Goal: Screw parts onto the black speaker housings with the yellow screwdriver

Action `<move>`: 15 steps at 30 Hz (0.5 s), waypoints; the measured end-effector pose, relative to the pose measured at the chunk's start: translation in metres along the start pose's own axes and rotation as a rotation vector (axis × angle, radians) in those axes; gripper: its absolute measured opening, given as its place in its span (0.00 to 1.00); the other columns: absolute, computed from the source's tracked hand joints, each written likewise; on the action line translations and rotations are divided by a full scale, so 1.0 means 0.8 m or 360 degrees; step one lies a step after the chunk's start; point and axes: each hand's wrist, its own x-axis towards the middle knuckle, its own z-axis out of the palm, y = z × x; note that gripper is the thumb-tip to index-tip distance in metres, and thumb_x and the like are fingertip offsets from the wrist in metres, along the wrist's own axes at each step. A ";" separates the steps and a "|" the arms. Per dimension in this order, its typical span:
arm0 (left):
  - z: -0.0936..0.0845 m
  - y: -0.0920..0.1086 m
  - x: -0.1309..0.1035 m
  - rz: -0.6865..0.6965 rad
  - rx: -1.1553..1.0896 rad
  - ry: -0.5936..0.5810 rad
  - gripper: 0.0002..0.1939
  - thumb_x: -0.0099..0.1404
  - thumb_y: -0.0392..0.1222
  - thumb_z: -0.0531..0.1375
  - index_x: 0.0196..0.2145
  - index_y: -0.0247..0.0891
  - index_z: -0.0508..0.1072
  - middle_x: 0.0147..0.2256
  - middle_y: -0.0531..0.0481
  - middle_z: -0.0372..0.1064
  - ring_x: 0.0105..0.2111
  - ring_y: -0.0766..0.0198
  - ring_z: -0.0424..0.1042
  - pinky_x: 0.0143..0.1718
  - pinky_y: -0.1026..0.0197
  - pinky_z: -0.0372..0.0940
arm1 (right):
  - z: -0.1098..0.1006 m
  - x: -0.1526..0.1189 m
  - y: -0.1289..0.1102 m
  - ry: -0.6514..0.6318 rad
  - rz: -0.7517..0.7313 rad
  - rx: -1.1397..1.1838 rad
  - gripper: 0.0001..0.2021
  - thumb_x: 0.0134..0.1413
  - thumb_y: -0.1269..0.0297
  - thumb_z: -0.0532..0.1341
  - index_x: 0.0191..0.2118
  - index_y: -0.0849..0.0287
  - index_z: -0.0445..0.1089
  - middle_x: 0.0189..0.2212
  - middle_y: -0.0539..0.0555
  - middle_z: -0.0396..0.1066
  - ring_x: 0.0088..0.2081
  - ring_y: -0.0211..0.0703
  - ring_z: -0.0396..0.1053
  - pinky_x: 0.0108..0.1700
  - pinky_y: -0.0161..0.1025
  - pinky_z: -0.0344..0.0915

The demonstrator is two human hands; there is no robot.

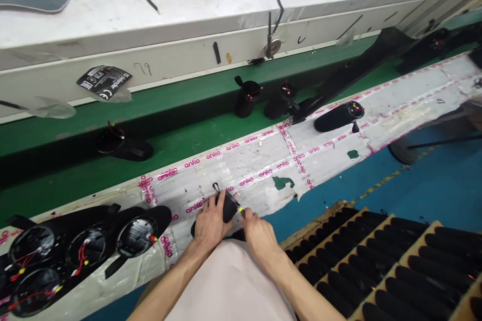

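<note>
A black fabric-covered cylinder with a small strap loop lies on the taped white bench strip, close against the person's body. My left hand is wrapped over it from the left. At its open end, my right hand is closed near a yellow connector; its fingers pinch something dark and slim that I cannot make out. Part of the cylinder is hidden under my left hand.
Several black cylinders with red wires crowd the strip at left. Others stand on the green conveyor; another cylinder lies on the strip at right. A divided tray of black cylinders is at lower right. A white ledge runs behind.
</note>
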 end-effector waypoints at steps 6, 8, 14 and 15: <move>-0.002 -0.008 0.007 -0.0006 -0.0076 -0.0009 0.43 0.58 0.46 0.64 0.68 0.45 0.53 0.52 0.43 0.67 0.52 0.48 0.68 0.43 0.55 0.68 | -0.010 0.013 -0.006 -0.0080 -0.0004 0.0019 0.12 0.73 0.64 0.48 0.51 0.62 0.64 0.37 0.61 0.77 0.38 0.50 0.79 0.35 0.38 0.71; -0.003 -0.010 0.009 -0.0011 -0.0095 0.0002 0.43 0.57 0.46 0.65 0.67 0.44 0.54 0.52 0.43 0.68 0.53 0.48 0.68 0.45 0.55 0.68 | -0.013 0.015 -0.011 -0.0092 0.0016 0.0031 0.13 0.73 0.64 0.48 0.52 0.64 0.65 0.37 0.61 0.76 0.38 0.49 0.79 0.36 0.40 0.72; -0.011 -0.011 0.008 -0.0022 -0.0146 0.0068 0.41 0.58 0.49 0.63 0.66 0.42 0.57 0.54 0.40 0.66 0.50 0.45 0.71 0.41 0.52 0.69 | -0.016 0.021 -0.023 -0.0068 0.0096 0.0126 0.14 0.73 0.63 0.51 0.55 0.64 0.66 0.38 0.55 0.76 0.38 0.43 0.77 0.41 0.44 0.73; -0.012 -0.011 0.007 -0.0018 -0.0156 0.0077 0.41 0.58 0.50 0.63 0.66 0.41 0.57 0.54 0.40 0.66 0.50 0.45 0.71 0.41 0.52 0.69 | -0.017 0.021 -0.023 -0.0056 0.0098 0.0154 0.14 0.73 0.62 0.51 0.55 0.63 0.67 0.38 0.54 0.76 0.37 0.43 0.77 0.41 0.44 0.73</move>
